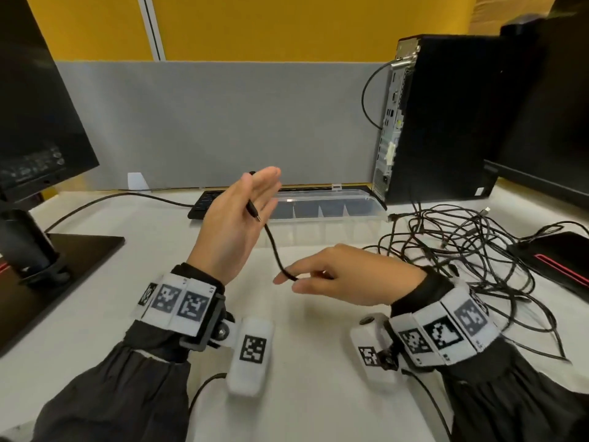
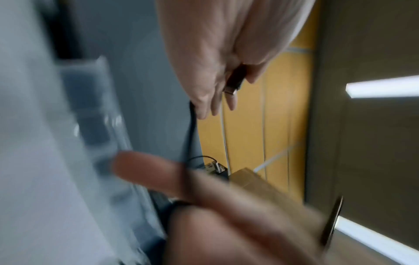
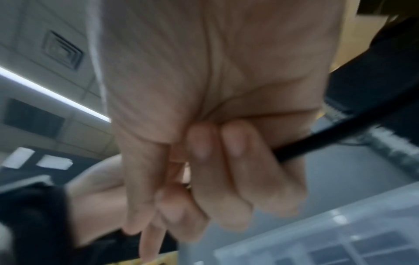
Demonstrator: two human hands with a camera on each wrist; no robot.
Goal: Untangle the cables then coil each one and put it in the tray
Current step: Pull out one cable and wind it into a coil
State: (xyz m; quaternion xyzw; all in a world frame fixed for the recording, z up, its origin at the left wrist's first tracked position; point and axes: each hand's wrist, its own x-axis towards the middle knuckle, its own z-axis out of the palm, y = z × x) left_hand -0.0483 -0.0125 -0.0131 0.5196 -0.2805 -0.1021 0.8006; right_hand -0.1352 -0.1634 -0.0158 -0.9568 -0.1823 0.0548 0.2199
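Note:
My left hand (image 1: 229, 224) is raised, palm turned right, fingers straight. Its thumb pins the metal-tipped plug (image 1: 254, 212) of a thin black cable (image 1: 273, 247) against the fingers; the left wrist view shows this plug (image 2: 234, 80) pinched. From there the cable hangs down to my right hand (image 1: 334, 279), which pinches it low over the table. In the right wrist view the right hand (image 3: 215, 125) has its fingers curled round the black cable (image 3: 317, 141). A clear compartmented tray (image 1: 366, 199) lies behind the hands. A tangle of black cables (image 1: 462, 250) sprawls at the right.
A monitor on a stand (image 1: 38, 122) is at the left, a black keyboard (image 1: 204, 202) sits behind the tray, and a computer tower (image 1: 439, 116) stands at the back right. A black device with red trim (image 1: 561, 260) lies at the far right. A grey partition backs the white table.

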